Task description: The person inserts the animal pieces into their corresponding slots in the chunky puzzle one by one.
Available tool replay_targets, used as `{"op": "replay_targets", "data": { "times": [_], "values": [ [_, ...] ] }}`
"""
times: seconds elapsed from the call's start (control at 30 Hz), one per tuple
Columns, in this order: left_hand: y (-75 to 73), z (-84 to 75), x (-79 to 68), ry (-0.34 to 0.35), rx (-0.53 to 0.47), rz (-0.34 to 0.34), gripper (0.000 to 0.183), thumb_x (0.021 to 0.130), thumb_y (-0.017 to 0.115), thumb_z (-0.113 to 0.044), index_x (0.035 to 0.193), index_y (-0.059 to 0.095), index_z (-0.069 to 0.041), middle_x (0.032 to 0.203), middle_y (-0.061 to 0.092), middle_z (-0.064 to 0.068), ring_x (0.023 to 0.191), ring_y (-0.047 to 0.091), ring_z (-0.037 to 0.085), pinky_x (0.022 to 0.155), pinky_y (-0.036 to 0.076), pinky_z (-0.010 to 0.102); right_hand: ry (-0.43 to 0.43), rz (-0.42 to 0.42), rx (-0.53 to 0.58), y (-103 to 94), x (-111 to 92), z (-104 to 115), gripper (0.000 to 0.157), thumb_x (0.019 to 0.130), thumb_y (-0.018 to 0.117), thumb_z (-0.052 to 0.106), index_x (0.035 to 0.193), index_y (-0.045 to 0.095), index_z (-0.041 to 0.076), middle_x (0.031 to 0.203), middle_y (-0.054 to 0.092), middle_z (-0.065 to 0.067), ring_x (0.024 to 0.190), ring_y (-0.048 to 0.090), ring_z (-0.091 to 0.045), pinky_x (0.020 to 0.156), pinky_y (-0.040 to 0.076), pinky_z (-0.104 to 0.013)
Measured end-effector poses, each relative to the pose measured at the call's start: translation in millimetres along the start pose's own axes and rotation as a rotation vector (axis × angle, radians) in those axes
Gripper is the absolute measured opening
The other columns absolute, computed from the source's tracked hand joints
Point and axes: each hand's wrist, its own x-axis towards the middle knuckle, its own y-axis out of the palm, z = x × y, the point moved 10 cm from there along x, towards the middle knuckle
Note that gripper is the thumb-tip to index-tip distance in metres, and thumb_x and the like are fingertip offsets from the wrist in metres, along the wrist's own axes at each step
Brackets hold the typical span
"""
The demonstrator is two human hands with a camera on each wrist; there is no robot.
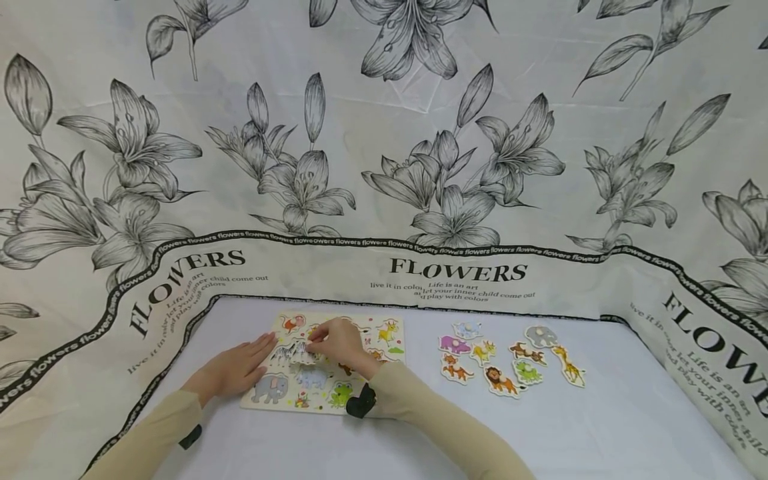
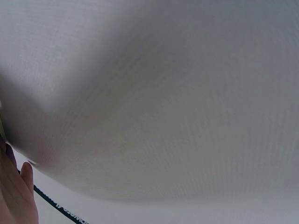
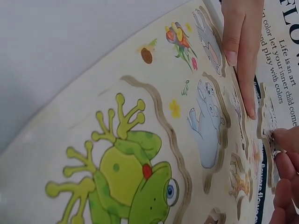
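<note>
A wooden animal puzzle board (image 1: 321,408) lies on the white table, with pictured recesses including a frog (image 3: 121,172) and a grey-blue hippo-like animal (image 3: 209,126). My right hand (image 1: 341,343) pinches a zebra puzzle piece (image 1: 298,352) over the board's left-middle part. In the right wrist view the piece stands tilted above the board's surface, held between thumb and fingers. With fingers straight, my left hand (image 1: 231,370) rests at the board's left edge; its fingertips touch the board in the right wrist view. The left wrist view shows mostly blurred pale fabric, with that hand at its lower left corner.
Right of the board lie several loose animal pieces, among them a grey elephant (image 1: 542,335), a giraffe (image 1: 569,365), a lion (image 1: 501,381), a green frog piece (image 1: 528,372) and a purple hippo (image 1: 454,345). A flower-printed curtain (image 1: 336,267) stands behind the table.
</note>
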Motion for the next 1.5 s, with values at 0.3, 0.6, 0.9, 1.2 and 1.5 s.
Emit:
{"op": "replay_targets", "data": {
  "times": [0.3, 0.6, 0.9, 1.2, 1.5],
  "values": [
    [-0.8, 1.6, -0.5, 0.012, 0.027, -0.01, 0.057, 0.101, 0.04, -0.03, 0.148, 0.032, 0.002, 0.156, 0.029, 0.019, 0.142, 0.031, 0.037, 0.113, 0.034, 0.051, 0.016, 0.0, 0.025, 15.2, 9.7, -3.1, 0.014, 0.08, 0.078, 0.029, 0.087, 0.078, 0.018, 0.074, 0.071, 0.009, 0.06, 0.054, 0.004, 0.052, 0.042, -0.013],
    [-2.0, -1.4, -1.5, 0.038, 0.035, -0.029, 0.056, 0.101, 0.041, -0.029, 0.146, 0.034, 0.004, 0.154, 0.031, 0.02, 0.141, 0.033, 0.038, 0.112, 0.036, 0.052, 0.073, -0.021, 0.071, 20.2, 10.4, -2.0, 0.012, 0.079, 0.079, 0.027, 0.085, 0.078, 0.016, 0.07, 0.071, 0.008, 0.056, 0.054, 0.003, 0.051, 0.041, -0.015],
    [-1.6, -0.7, -0.9, 0.03, 0.034, -0.019, 0.056, 0.101, 0.039, -0.03, 0.146, 0.034, 0.003, 0.155, 0.031, 0.02, 0.142, 0.033, 0.037, 0.113, 0.035, 0.051, 0.112, -0.023, 0.091, 30.1, 12.4, -2.3, 0.011, 0.079, 0.079, 0.025, 0.083, 0.078, 0.015, 0.069, 0.071, 0.007, 0.054, 0.054, 0.002, 0.05, 0.042, -0.015],
    [-3.6, -2.7, -1.6, 0.03, 0.036, -0.024, 0.056, 0.101, 0.04, -0.03, 0.146, 0.035, 0.003, 0.154, 0.032, 0.02, 0.141, 0.033, 0.038, 0.112, 0.035, 0.052, 0.126, -0.025, 0.057, 39.5, 17.4, -3.5, 0.011, 0.078, 0.08, 0.029, 0.08, 0.077, 0.018, 0.066, 0.069, 0.011, 0.055, 0.053, 0.002, 0.053, 0.042, -0.015],
    [-4.4, -3.0, -1.8, 0.033, 0.036, -0.042, 0.056, 0.101, 0.041, -0.031, 0.145, 0.036, 0.003, 0.153, 0.034, 0.02, 0.14, 0.035, 0.038, 0.112, 0.036, 0.052, 0.146, -0.029, 0.022, 43.8, 18.3, -0.2, 0.011, 0.076, 0.08, 0.03, 0.078, 0.077, 0.02, 0.064, 0.068, 0.012, 0.052, 0.052, 0.002, 0.05, 0.04, -0.016]
  ]
}}
